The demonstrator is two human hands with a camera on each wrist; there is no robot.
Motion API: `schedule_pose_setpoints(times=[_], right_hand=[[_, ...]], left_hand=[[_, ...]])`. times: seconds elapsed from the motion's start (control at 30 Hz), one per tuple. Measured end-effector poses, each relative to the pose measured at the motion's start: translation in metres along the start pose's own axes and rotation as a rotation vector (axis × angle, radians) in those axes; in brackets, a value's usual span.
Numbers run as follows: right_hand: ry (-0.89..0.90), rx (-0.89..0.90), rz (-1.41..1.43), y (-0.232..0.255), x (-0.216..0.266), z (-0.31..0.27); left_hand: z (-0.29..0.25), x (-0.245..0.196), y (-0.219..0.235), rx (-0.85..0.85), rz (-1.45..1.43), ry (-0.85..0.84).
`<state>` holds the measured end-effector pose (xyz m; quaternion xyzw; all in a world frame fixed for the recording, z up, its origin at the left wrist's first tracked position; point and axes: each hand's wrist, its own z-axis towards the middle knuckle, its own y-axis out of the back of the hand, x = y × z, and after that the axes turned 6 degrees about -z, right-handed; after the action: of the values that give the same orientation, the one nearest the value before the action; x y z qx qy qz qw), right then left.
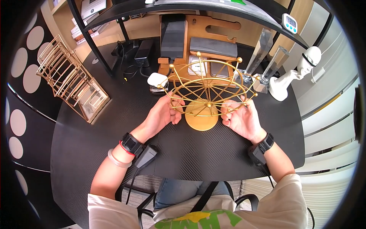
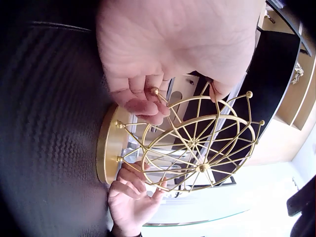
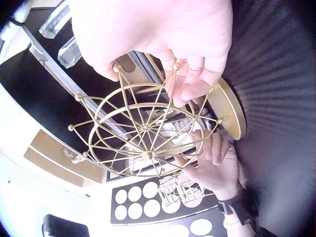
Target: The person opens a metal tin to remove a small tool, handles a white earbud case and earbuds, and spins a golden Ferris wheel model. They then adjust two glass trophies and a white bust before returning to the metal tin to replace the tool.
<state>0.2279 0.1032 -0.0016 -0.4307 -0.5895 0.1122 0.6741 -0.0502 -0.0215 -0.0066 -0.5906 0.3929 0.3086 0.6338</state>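
Observation:
A gold wire Ferris wheel model point(image 1: 208, 105), with small balls at the ends of its struts, stands upright on a round gold base point(image 1: 201, 122) on the black desk. My left hand point(image 1: 162, 114) holds the left side of its rim, thumb and curled fingers around the struts, as the left wrist view shows near a ball point(image 2: 155, 91). From the opposite side my right hand point(image 1: 246, 120) grips the rim too. Its thumb lies by one ball and its bent fingers by another ball point(image 3: 176, 66). The base sits between the two hands.
Behind the wheel are a wooden organizer point(image 1: 194, 28) with a phone and a white earbud case point(image 1: 157, 79). To the right stand crystal trophies point(image 1: 272, 63) and a white figurine point(image 1: 280, 87). At left is a gold wire rack point(image 1: 72, 80). A black shelf point(image 1: 114, 13) spans the back.

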Motion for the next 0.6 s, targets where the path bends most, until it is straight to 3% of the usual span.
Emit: schedule_pose_setpoints(times=[0.1,0.23,0.3,0.4,0.6], right_hand=[[-0.026,-0.023,-0.03,-0.001,0.0,0.001],[-0.009,-0.018,-0.044,-0.003,-0.001,0.001],[-0.014,-0.141,-0.117,-0.01,0.0,0.001],[0.007,-0.007,0.005,0.002,-0.001,0.001],[0.028,-0.08,-0.134,-0.008,-0.001,-0.001]], left_hand=[[0.001,-0.003,-0.005,-0.1,-0.077,-0.016],[0.001,-0.001,-0.003,-0.111,-0.084,-0.03],[0.001,0.002,-0.001,-0.113,-0.187,-0.058],[0.001,0.001,-0.006,-0.085,-0.223,-0.123],[-0.001,0.002,-0.01,-0.096,-0.221,-0.172]])
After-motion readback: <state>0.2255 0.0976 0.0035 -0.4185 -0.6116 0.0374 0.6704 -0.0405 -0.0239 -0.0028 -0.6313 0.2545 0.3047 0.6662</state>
